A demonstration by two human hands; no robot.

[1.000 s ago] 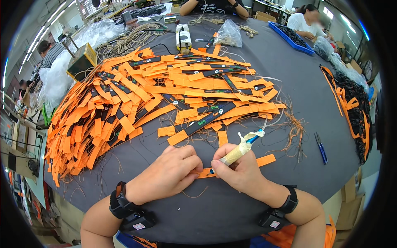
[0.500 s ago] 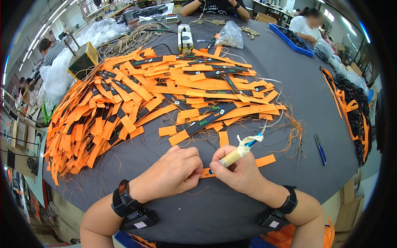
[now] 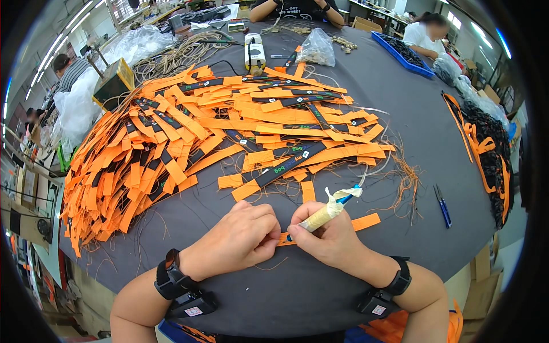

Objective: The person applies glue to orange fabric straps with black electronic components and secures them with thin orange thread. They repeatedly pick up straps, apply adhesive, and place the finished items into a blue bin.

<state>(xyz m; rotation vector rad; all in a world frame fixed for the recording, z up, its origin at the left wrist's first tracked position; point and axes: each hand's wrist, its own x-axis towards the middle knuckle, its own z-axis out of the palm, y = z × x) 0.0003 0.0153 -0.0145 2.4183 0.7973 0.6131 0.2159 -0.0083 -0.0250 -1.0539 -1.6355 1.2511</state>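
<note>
An orange strap lies on the grey tabletop, running under both of my hands. My left hand is closed over the strap's left part, thumb and fingers pressed together. My right hand grips a pen-shaped tool wrapped in cream tape, with a blue end and a thin cord trailing up from it. The tool's lower end points down at the strap between my hands, close to my left fingertips; whether it touches cannot be made out. Beyond my hands spreads a large heap of orange-and-black straps with loose threads.
Blue-handled snips lie at right, near black straps with orange trim. Farther back are a white-and-yellow device, a clear plastic bag, coiled cord, a blue tray and a yellow metal box. Other people sit beyond.
</note>
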